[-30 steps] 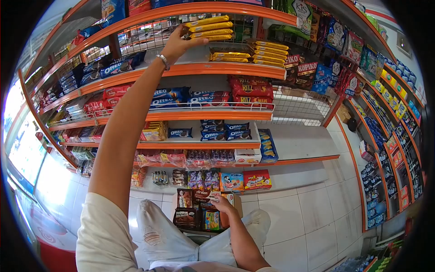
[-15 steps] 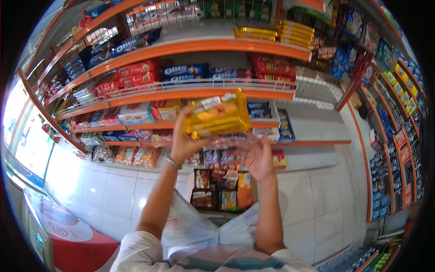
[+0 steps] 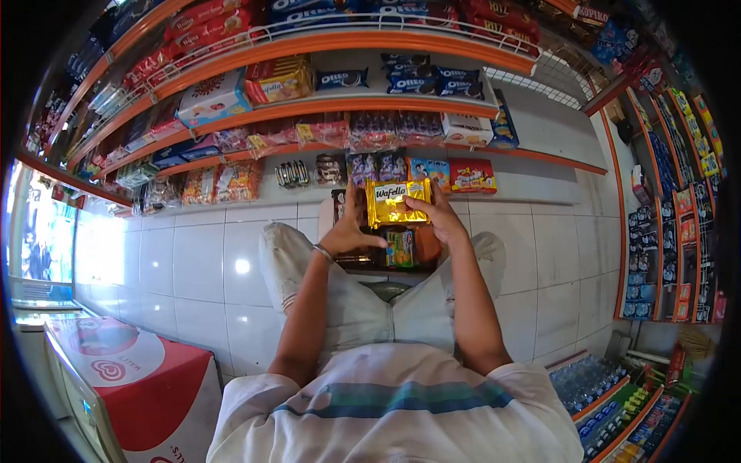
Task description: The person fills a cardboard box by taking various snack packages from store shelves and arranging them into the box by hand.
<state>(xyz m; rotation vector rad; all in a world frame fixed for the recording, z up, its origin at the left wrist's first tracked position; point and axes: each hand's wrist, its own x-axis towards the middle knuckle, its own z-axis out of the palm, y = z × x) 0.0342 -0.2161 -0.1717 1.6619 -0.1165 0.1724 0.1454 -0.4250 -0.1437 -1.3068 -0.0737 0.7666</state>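
A yellow Wafello wafer pack [image 3: 390,208] is held upright in front of my knees, its label facing me. My right hand [image 3: 444,220] grips its right side, thumb across the front. At the pack's left edge is my left hand [image 3: 345,230], fingers stretched upward and thumb spread out; whether it touches the pack I cannot tell. Below the hands sits a box of snack packs, partly hidden by them. A green pack [image 3: 400,249] and a round orange item [image 3: 427,245] show in it.
Orange-edged shelves ahead carry Oreo packs [image 3: 342,79], a Wafello box [image 3: 276,81] and a red box [image 3: 473,176] on the lowest level. A red and white freezer [image 3: 147,378] stands at left. Drink bottles [image 3: 590,382] fill a rack at lower right.
The yellow pack has come down from in front of the shelves to above the box. My right hand now grips it, while my left hand has let go. The view has tilted downward.
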